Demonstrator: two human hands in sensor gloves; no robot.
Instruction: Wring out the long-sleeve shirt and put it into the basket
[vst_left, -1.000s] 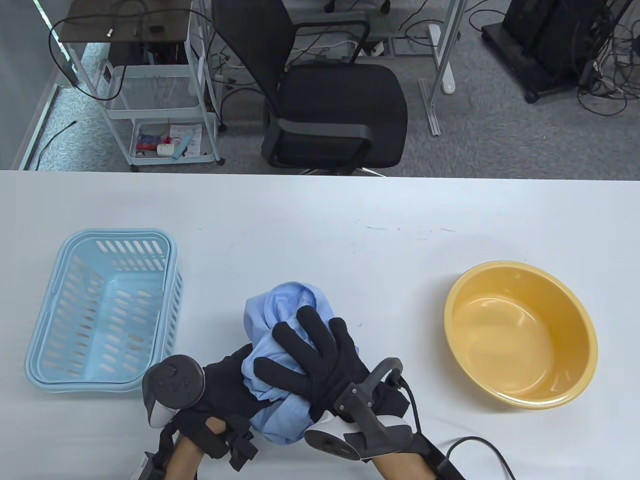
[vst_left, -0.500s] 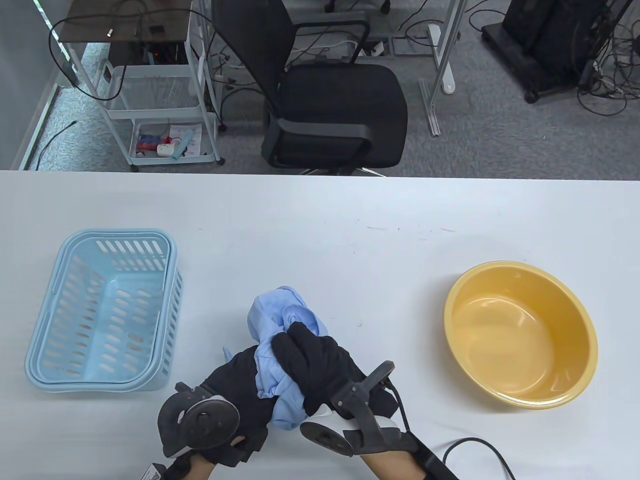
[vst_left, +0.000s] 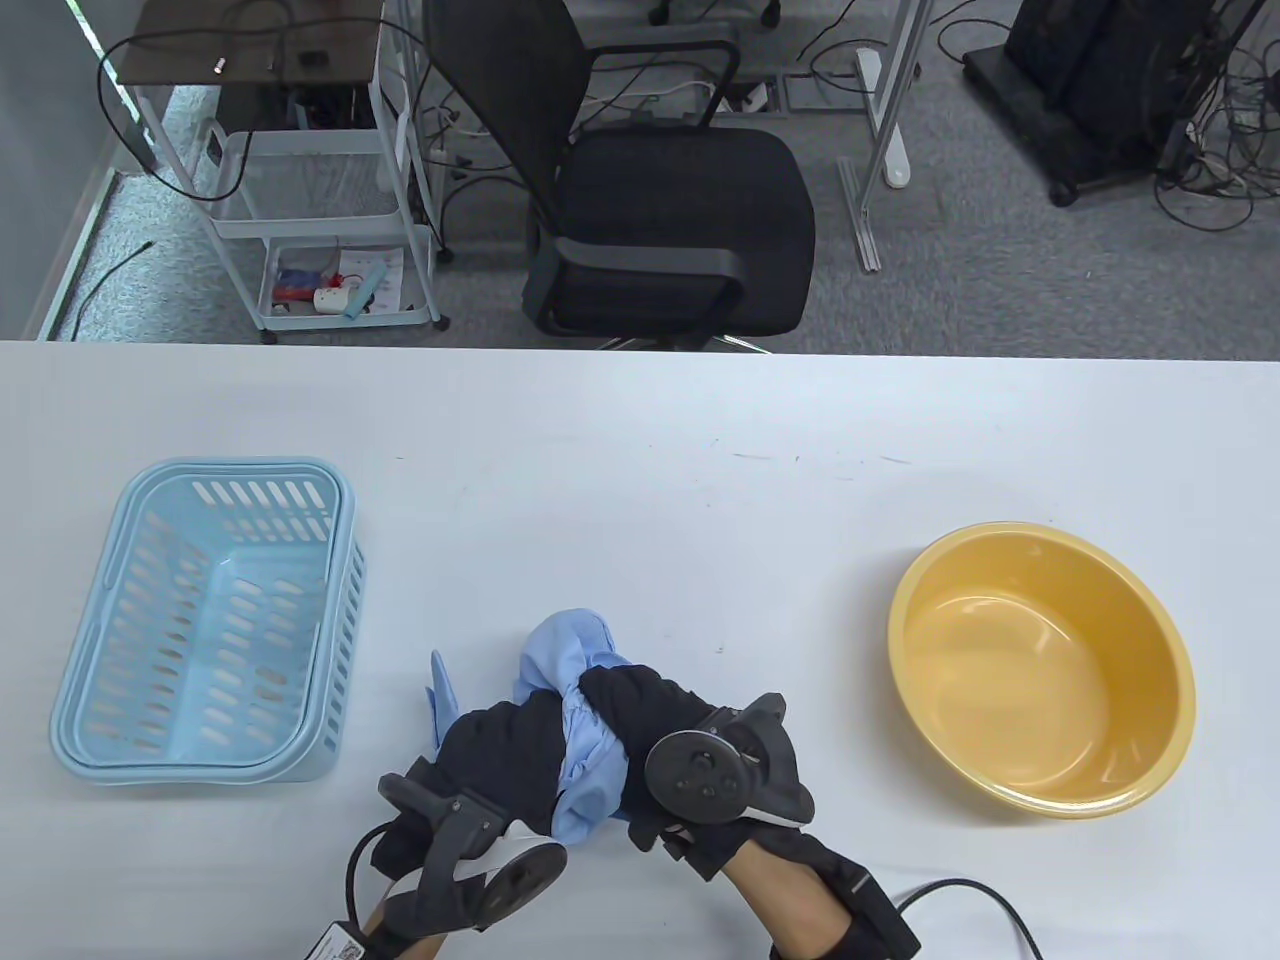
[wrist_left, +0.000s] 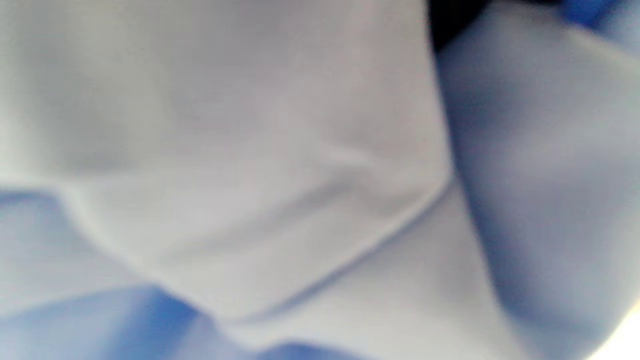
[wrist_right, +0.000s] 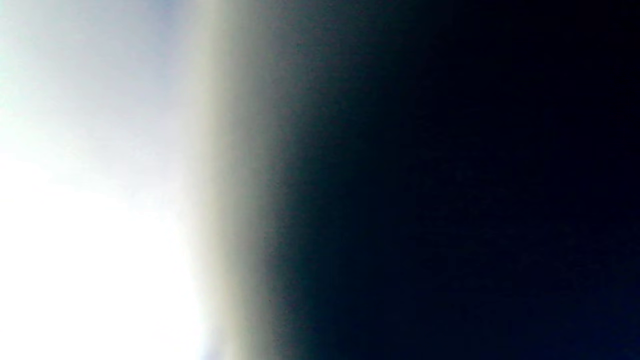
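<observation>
The light-blue long-sleeve shirt (vst_left: 588, 745) is bunched into a twisted roll at the table's front centre. My left hand (vst_left: 495, 740) grips its left part, and a corner of cloth sticks out beside it. My right hand (vst_left: 640, 700) grips the right part, knuckles up. The light-blue slotted basket (vst_left: 130, 740) stands at the left with nothing in it, apart from the hands. Blurred blue cloth (wrist_left: 280, 200) fills the left wrist view. A blur of light and dark is all the right wrist view gives.
A yellow basin (vst_left: 1180, 690) sits at the right of the white table (vst_left: 700, 480), with nothing inside. Beyond the far edge stand a black office chair (vst_left: 660, 200) and a white cart (vst_left: 310, 220). A cable (vst_left: 960, 890) trails from my right wrist.
Both hands have closed on the shirt and turned in opposite ways, twisting it tighter. The right hand went from flat on top to a grip; the bundle shrank and shifted slightly toward me.
</observation>
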